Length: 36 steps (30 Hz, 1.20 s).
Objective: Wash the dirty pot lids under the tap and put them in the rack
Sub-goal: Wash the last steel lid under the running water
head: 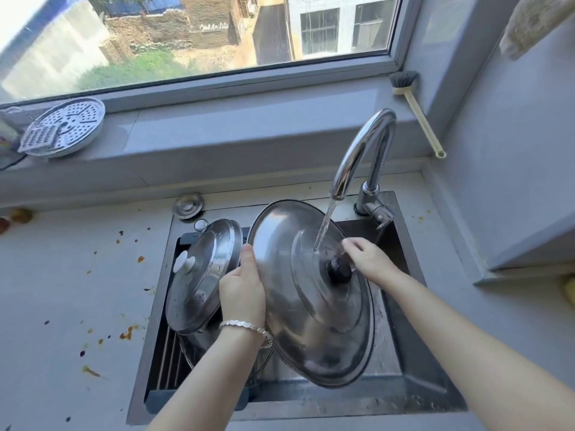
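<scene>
Large domed stainless-steel pot lid: being held tilted over the dark sink, its black knob facing the camera, directly under the tap.
Left hand: gripping the big lid's left rim, thumb lying along the edge, fingers hidden behind.
Right hand: touching the lid's face just beside the knob with bent fingers; whether it is gripping anything cannot be told.
Curved chrome tap: pouring a thin stream of water onto the lid just above the knob.
Smaller steel lid with a white knob: leaning in the dark rack at the sink's left side, just beside the left hand.
Grey counter: showing orange and dark stains.
</scene>
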### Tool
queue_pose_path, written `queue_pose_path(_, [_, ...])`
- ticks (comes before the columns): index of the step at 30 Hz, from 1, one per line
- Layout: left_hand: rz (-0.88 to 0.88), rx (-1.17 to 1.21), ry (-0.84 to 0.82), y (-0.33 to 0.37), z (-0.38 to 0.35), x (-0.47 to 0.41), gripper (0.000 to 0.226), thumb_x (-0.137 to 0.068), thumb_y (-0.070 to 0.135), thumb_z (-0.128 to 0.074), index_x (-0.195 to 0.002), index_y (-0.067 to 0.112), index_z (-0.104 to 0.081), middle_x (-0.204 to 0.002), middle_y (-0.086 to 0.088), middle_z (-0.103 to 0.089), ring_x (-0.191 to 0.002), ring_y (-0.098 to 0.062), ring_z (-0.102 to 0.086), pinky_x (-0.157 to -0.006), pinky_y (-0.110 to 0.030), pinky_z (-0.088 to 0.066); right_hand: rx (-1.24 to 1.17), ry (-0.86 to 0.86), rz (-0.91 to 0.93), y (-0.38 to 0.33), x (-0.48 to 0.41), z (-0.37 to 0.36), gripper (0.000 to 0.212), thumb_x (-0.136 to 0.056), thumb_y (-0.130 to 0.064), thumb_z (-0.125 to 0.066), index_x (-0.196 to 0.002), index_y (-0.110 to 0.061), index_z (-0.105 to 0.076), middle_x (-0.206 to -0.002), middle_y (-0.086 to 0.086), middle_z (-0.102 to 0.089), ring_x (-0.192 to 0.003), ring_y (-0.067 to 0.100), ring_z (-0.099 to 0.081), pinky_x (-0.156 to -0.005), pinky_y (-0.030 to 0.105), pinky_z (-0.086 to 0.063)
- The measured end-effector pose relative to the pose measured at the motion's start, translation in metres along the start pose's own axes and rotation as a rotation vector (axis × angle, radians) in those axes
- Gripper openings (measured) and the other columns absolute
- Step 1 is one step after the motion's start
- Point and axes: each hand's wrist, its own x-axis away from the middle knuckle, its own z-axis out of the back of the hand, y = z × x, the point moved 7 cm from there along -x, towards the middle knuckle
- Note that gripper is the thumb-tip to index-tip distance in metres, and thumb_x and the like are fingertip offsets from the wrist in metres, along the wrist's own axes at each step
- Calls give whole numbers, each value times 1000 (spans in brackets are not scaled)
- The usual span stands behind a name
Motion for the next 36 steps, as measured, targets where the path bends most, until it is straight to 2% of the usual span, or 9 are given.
queue_pose_path(5, [180,145,-11,-26,14,-12,44,-92,52,-37,-90,11,-53,-72,4,-51,-66,-11,-48,-58,-25,-39,-351,11,-387,60,17,9,55,-95,-46,-42,-133,-8,-47,-137,9,-50,-124,24,-48,-102,36,-37])
queue_pose_path(7, [223,153,-27,-42,17,-17,47,-91,56,-35,-95,12,-51,-74,3,-53,-67,-13,-50,-70,-30,-44,-580,62,-377,58,20,14,43,-95,-37,-46,-122,-4,-57,-125,12,-60,-110,25,-58,-98,37,-44])
queue_pose_path(11, [301,69,-99,-78,12,-20,68,-92,57,-29,-114,0,-58,-104,-13,-65,-95,-28,-61,-94,-44,-48,-494,215,-274,49,22,48,32,-92,-29,-54,-97,0,-65,-92,14,-68,-83,26,-62,-84,39,-49])
queue_pose_path(22, [834,138,-337,-155,-60,41,43,-94,43,-41,-111,5,-51,-90,-12,-61,-81,-29,-60,-83,-52,-52,-136,413,-163,50,46,112,41,-89,-21,-54,-52,-15,-38,-54,4,-39,-55,19,-34,-50,29,-25])
queue_pose_path(24, [838,99,-359,-160,-66,42,34,-95,37,-42,-105,6,-53,-87,-14,-61,-80,-29,-60,-75,-49,-52,-85,437,-131,50,48,112,38,-90,-22,-54,-54,-16,-43,-56,2,-44,-58,19,-40,-53,27,-29])
queue_pose_path(27, [837,98,-379,-207,-71,22,47,-77,36,-58,-111,4,-58,-114,-22,-62,-105,-34,-59,-97,-53,-43,-51,399,-124,63,48,97,29,-93,-27,-51,-65,-18,-53,-66,0,-54,-74,21,-50,-59,26,-35])
queue_pose_path(31, [925,176,-312,-256,-80,3,37,-88,40,-45,-109,12,-59,-120,-12,-61,-114,-32,-55,-103,-56,-37,-48,375,-138,82,47,80,22,-95,-30,-47,-95,-13,-61,-92,6,-60,-90,20,-52,-74,29,-36])
queue_pose_path(33, [901,233,-318,-218,-73,21,57,-79,44,-48,-124,10,-55,-128,-14,-58,-118,-33,-54,-103,-55,-38,-40,378,-114,79,45,77,22,-95,-26,-48,-84,-12,-60,-84,7,-60,-86,21,-52,-69,30,-36])
queue_pose_path(36, [923,345,-395,-202,-76,36,45,-89,37,-45,-110,1,-63,-97,-21,-71,-97,-35,-61,-90,-49,-48,-4,421,-103,69,39,79,23,-93,-26,-50,-85,-9,-63,-79,7,-58,-83,23,-52,-70,29,-37])
